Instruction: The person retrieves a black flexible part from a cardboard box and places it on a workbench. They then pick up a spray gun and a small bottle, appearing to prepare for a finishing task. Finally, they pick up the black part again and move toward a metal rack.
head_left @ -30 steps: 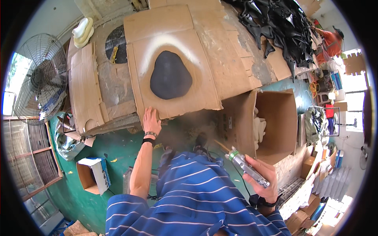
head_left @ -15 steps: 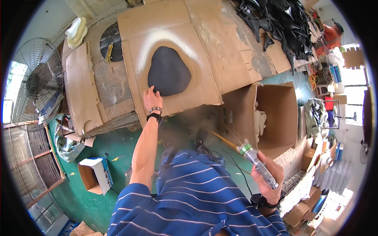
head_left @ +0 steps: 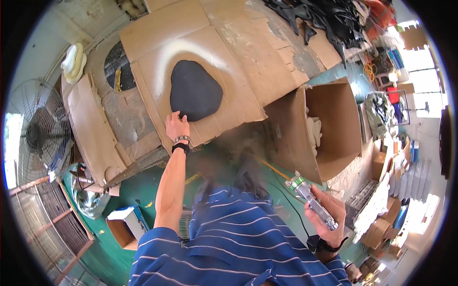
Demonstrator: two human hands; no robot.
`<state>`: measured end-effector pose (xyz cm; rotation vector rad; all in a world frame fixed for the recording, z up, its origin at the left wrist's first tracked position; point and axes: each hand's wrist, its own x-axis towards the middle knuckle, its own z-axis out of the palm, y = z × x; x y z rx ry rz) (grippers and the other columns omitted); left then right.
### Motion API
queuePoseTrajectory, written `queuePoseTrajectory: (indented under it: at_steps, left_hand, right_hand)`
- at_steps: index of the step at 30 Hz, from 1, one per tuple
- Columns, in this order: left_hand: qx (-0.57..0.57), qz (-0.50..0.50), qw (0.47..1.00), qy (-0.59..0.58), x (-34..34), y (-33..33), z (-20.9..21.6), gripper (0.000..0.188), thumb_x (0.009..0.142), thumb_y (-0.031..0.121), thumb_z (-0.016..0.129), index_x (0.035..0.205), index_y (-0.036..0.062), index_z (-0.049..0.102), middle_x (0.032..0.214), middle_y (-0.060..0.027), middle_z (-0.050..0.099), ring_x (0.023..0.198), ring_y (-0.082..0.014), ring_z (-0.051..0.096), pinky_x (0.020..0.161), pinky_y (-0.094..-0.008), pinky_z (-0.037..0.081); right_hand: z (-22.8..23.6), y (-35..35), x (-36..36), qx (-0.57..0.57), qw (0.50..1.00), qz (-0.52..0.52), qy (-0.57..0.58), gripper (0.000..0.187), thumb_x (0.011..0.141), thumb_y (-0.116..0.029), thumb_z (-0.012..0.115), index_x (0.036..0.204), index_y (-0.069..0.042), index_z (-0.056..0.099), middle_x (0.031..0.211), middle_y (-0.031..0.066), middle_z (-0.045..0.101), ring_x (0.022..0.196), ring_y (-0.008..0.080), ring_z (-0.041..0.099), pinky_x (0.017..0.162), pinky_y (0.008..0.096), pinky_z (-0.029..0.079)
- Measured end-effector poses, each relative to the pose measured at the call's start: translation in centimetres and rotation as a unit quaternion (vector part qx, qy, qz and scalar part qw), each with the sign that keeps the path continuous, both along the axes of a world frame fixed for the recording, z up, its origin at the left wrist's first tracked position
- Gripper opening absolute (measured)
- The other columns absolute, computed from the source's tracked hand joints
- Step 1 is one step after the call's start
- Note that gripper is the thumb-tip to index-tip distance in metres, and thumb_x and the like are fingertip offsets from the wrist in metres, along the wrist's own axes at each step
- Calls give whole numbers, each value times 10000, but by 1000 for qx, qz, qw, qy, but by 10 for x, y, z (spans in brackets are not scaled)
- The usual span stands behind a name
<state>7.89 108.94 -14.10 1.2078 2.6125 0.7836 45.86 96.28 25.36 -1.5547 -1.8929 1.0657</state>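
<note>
Black pad on cardboard, long axis running 12 to 6, narrow end toward 12. My left hand, fingers loosely spread, touches its 7 o'clock edge. My right hand is closed around a spray gun, nozzle pointing toward 10 o'clock

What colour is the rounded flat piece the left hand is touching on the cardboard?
Black: the rounded piece under the left hand is matte black, seen in the head view.
</note>
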Motion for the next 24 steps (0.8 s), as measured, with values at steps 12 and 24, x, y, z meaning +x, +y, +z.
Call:
queuePoseTrajectory:
  at_steps: [12,24]
  left_hand:
    - [-16,-7,999,28,-4,7,11,265,732,179,816,969,145,703,907,-27,660,945,-257,638,794,-428,532]
    - [-40,15,999,18,4,12,11,258,743,166,799,986,146,715,904,-35,662,947,-263,637,804,-427,531]
  right_hand:
    - [-8,41,14,10,999,38,26,620,689,33,779,1289,4,624,848,167,663,692,298,633,639,332,493]
    - [-16,88,49,48,995,79,37,607,701,19,764,1290,3,617,830,165,657,678,300,633,627,324,493]
